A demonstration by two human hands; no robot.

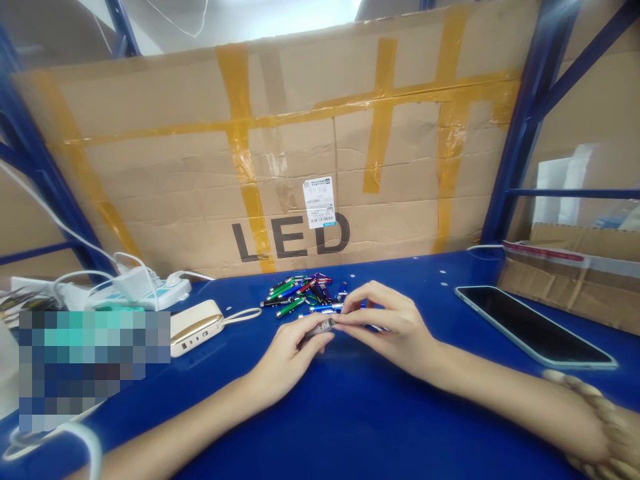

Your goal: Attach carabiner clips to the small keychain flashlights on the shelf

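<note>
My left hand (pixel 290 353) is closed around a small whitish cylinder with printed markings (pixel 323 326), held between thumb and fingers just above the blue table. At the cylinder's right end, my right hand (pixel 387 323) pinches with thumb and fingertips. What lies right between those fingertips is too small to make out. Just beyond both hands lies a loose pile of small metal penlight-like tubes (pixel 290 306) in green, blue, red, purple and black, some with clips. A blue tube (pixel 323 308) rests close behind my fingertips, and my right hand partly hides the pile's near side.
A cream power bank (pixel 197 327) with a strap lies left, by a white power strip (pixel 173 291) and cables. At right is a phone (pixel 535 327). A large taped cardboard sheet (pixel 200 180) stands behind the blue table (pixel 320 420), between blue rack posts (pixel 525 127).
</note>
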